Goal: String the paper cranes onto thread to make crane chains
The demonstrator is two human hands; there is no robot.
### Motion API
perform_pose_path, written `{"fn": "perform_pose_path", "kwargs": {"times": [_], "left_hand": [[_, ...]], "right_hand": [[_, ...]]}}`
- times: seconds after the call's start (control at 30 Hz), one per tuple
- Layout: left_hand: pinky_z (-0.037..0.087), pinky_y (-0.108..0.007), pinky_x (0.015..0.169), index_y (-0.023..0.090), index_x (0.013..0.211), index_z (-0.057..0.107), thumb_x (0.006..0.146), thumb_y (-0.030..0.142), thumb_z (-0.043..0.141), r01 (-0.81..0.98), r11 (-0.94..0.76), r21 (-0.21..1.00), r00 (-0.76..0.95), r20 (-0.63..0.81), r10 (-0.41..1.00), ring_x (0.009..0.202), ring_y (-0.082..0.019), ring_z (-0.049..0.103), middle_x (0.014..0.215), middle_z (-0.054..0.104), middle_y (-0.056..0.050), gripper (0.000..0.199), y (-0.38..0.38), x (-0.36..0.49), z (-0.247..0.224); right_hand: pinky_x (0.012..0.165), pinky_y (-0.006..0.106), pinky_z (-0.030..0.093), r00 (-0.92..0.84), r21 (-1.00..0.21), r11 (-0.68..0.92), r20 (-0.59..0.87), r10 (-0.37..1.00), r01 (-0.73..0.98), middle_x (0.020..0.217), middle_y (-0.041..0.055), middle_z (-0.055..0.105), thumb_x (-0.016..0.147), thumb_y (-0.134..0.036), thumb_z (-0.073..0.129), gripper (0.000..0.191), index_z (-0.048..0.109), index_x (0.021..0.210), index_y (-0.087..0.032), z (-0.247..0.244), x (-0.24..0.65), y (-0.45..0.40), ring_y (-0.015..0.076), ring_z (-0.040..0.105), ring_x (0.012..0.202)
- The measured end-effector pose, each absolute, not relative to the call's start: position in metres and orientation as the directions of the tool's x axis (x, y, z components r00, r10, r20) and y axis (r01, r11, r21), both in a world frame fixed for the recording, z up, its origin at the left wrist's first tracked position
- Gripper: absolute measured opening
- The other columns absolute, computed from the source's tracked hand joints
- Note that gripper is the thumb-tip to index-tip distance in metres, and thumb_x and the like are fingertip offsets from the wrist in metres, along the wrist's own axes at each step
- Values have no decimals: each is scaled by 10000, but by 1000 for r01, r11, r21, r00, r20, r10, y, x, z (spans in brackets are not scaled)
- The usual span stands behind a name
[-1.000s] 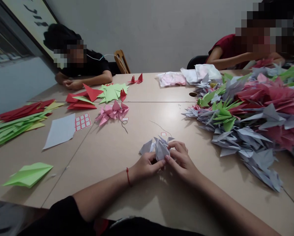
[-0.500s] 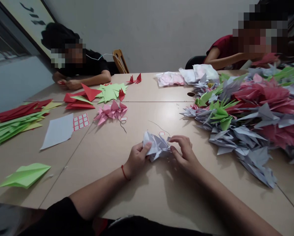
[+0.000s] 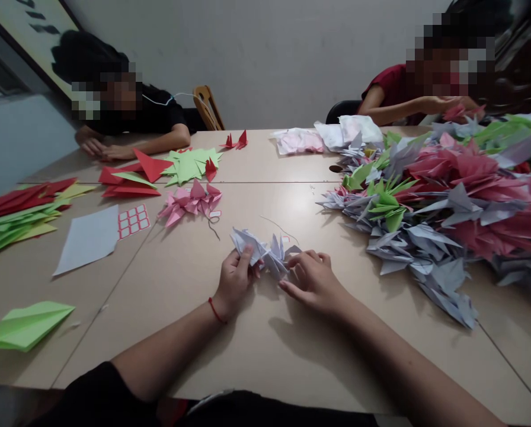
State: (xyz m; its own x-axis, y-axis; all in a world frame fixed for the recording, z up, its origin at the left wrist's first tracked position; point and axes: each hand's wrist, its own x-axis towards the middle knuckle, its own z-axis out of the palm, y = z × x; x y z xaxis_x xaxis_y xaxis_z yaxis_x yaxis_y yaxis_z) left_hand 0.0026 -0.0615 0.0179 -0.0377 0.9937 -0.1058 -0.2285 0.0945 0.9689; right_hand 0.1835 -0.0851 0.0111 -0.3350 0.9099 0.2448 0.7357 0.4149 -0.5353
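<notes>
Pale folded paper cranes point(image 3: 274, 258) are bunched low over the middle of the table, between my two hands. Thumb on top, my left hand point(image 3: 239, 276) is closed on the left end of the bunch, around a white crane point(image 3: 248, 243) that tilts up to the left. My right hand point(image 3: 312, 279) has its thumb and bent fingers around the right end of the bunch, on a wing or tail; the exact contact is partly hidden. Just beyond the cranes lies a thin thread point(image 3: 280, 229) with a small red-edged label point(image 3: 285, 239) near it.
A large heap of cranes point(image 3: 429, 207) covers the right side. Left are folded paper stacks point(image 3: 21, 207), a white sheet point(image 3: 88, 240), stickers point(image 3: 133, 222), pink cranes point(image 3: 189, 201) and green folded paper point(image 3: 29, 325). Wrapped packets point(image 3: 298, 141) sit behind. Two people sit opposite.
My left hand has turned the bunch, so the white crane points up-left and the cranes spread apart. My right fingers have closed in on the right end. The whole view has shifted slightly.
</notes>
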Motion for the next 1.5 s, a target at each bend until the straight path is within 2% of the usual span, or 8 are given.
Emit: {"fn": "perform_pose_path", "kwargs": {"times": [0.17, 0.43, 0.6, 0.73, 0.9, 1.13, 1.33, 1.5], "left_hand": [[294, -159, 349, 136, 675, 539, 727, 577, 622, -177, 132, 975, -5, -135, 991, 404, -56, 477, 577, 605, -7, 452, -61, 3, 13], [387, -175, 483, 141, 718, 549, 785, 458, 597, -55, 33, 998, -80, -38, 996, 494, -57, 453, 592, 509, 34, 327, -50, -2, 8], [443, -198, 582, 182, 1097, 533, 734, 279, 678, 135, -100, 986, -199, 126, 972, 590, -42, 452, 983, 487, -18, 403, -46, -8, 4], [461, -219, 596, 176, 958, 551, 802, 223, 612, 516, -524, 677, 60, 582, 811, 615, -72, 474, 889, 495, -16, 174, -57, -9, 10], [483, -241, 569, 176, 982, 475, 762, 405, 678, 483, -778, 402, 436, 660, 612, 650, -122, 562, 845, 599, -47, 377, -68, -8, 10], [483, -225, 527, 210, 1317, 395, 818, 394, 620, 324, -711, 624, 489, 532, 691, 565, -73, 485, 1029, 595, -80, 577, -66, -6, 6], [522, -369, 863, 246, 1285, 526, 803, 524, 563, 169, -698, 696, 543, 526, 655, 1060, -226, 566, 1137, 542, -119, 558, -62, -8, 6], [471, -404, 968, 225, 1300, 521, 876, 440, 510, 189, -602, 776, 519, 441, 732, 1139, -224, 545, 1200, 582, -129, 475, -64, -11, 3]], "right_hand": [[783, 408, 299, -306, -429, 430, 330, 893, 794, 860, 73, 636, 843, -275, 549, 123, 559, 757, -186, -4, 175, -82, 241, 524, 867], [760, 366, 433, -96, -694, 433, 468, 878, 576, 845, 71, 521, 852, -268, 505, 221, 520, 644, -194, 5, 185, -80, 203, 514, 849], [570, 310, 497, 0, -934, 234, 243, 970, 269, 913, 73, 494, 822, -405, 549, 331, 497, 587, -179, 13, 184, -81, 153, 528, 709], [497, 290, 535, -13, -999, 49, 50, 999, -13, 839, 22, 453, 781, -501, 590, 368, 541, 636, -167, 14, 177, -84, 106, 543, 589], [511, 278, 527, -25, -993, 118, 118, 993, 18, 836, 25, 478, 812, -447, 577, 344, 547, 622, -162, 19, 174, -90, 106, 573, 591], [568, 235, 439, -149, -857, 436, 410, 900, 274, 795, 59, 578, 855, -215, 527, 250, 541, 611, -165, 32, 173, -100, 115, 548, 667], [700, 256, 484, -208, -826, 502, 461, 863, 256, 855, 87, 611, 872, -191, 522, 173, 647, 760, -150, 32, 174, -100, 145, 608, 811], [753, 287, 494, -208, -845, 479, 437, 875, 240, 866, 79, 615, 856, -160, 535, 103, 614, 789, -165, 29, 173, -98, 155, 607, 849]]}}
